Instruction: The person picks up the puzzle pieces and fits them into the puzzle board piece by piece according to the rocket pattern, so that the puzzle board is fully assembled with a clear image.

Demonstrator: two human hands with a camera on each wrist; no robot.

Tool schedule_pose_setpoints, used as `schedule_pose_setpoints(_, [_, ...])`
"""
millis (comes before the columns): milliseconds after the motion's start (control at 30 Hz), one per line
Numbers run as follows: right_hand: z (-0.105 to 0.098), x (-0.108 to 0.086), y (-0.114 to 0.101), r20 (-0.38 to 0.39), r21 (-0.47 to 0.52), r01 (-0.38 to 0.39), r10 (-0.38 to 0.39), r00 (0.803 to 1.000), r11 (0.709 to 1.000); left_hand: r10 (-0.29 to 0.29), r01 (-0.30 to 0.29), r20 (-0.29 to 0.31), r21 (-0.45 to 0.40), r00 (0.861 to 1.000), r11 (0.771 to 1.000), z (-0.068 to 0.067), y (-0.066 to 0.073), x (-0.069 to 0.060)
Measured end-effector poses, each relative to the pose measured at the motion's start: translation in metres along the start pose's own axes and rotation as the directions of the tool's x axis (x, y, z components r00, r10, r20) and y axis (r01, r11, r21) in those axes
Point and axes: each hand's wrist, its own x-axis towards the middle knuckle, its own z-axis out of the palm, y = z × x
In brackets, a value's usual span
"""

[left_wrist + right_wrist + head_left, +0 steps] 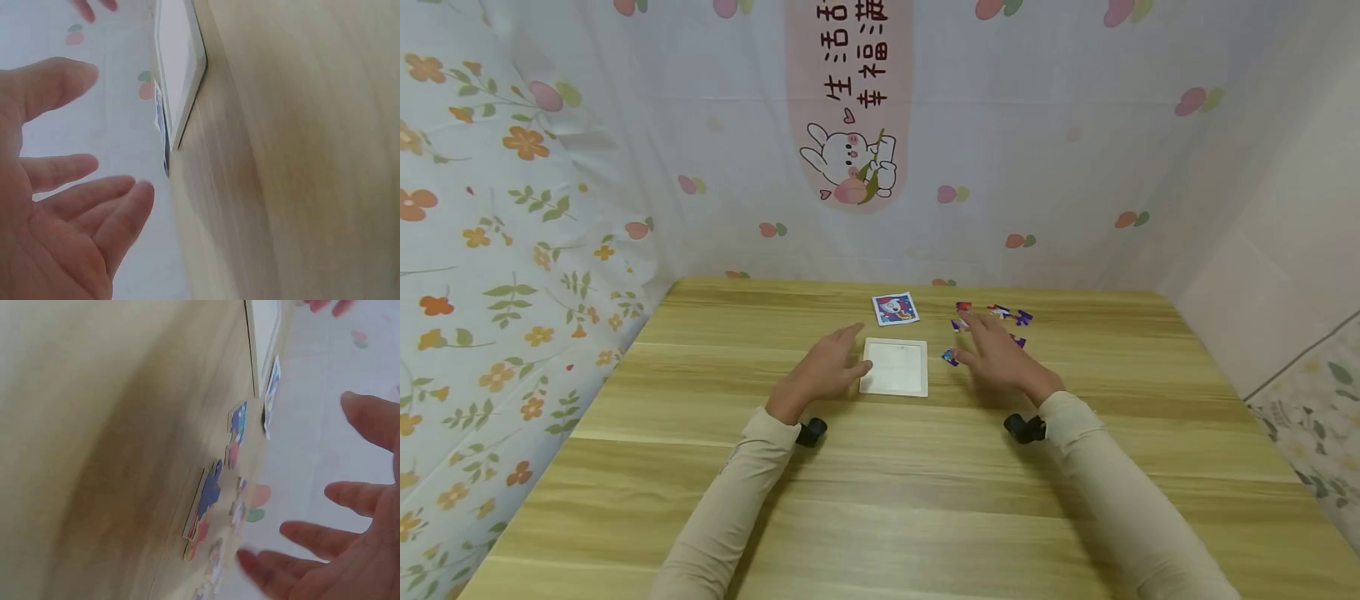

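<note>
A square white frame (893, 367) lies flat on the wooden table. My left hand (825, 367) hovers at its left side, holding nothing, fingers spread and relaxed; in the left wrist view the hand (69, 162) is clear of the frame (181, 62). Behind the frame lies a small printed picture card (895, 308). My right hand (1000, 354) is above the colourful puzzle pieces (1024, 317) on the right, partly covering them. In the right wrist view several pieces (209, 494) lie on the table below the empty, loosely extended fingers of the hand (337, 531).
The wooden table (880, 500) reaches back to a patterned cloth (1000, 167) hanging behind it. Floral cloth (490, 250) hangs on the left. A small black wrist camera (812, 432) sits under the left wrist, another (1024, 428) under the right.
</note>
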Motion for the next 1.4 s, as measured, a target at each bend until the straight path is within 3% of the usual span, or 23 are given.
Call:
schedule_pose_setpoints(267, [-0.008,0.032,0.012,-0.014,0.156,-0.035,0.038,0.999,0.987,-0.018,0.017,-0.002,-0.132,1.000,0.991,-0.002,-0.004,0.000])
schedule_pose_setpoints(500, [-0.009,0.056,0.020,-0.027,0.169,-0.087,0.093,0.995,0.982,-0.071,0.077,0.030,-0.322,0.997,0.944,0.002,-0.005,0.002])
schedule_pose_setpoints(600, [-0.008,0.064,0.024,-0.023,0.140,-0.095,0.100,0.995,0.986,-0.092,0.100,0.038,-0.353,0.995,0.930,0.004,-0.006,0.002])
schedule_pose_setpoints(733, [-0.005,0.072,0.034,-0.023,0.099,-0.140,0.143,0.989,0.985,-0.086,0.087,0.018,-0.358,0.996,0.930,0.005,-0.006,0.004])
schedule_pose_setpoints(933, [-0.002,0.082,0.051,-0.071,-0.016,-0.149,0.148,0.986,0.989,-0.102,0.107,0.034,-0.423,0.994,0.900,0.005,-0.005,0.005])
schedule_pose_setpoints(1233, [-0.004,0.088,0.047,-0.102,-0.125,-0.155,0.143,0.984,0.980,-0.151,0.155,0.044,-0.439,0.988,0.885,0.005,-0.005,0.007])
schedule_pose_setpoints(1400, [-0.004,0.091,0.047,-0.115,-0.087,-0.186,0.176,0.978,0.979,-0.162,0.167,0.050,-0.433,0.986,0.886,0.008,-0.005,0.009])
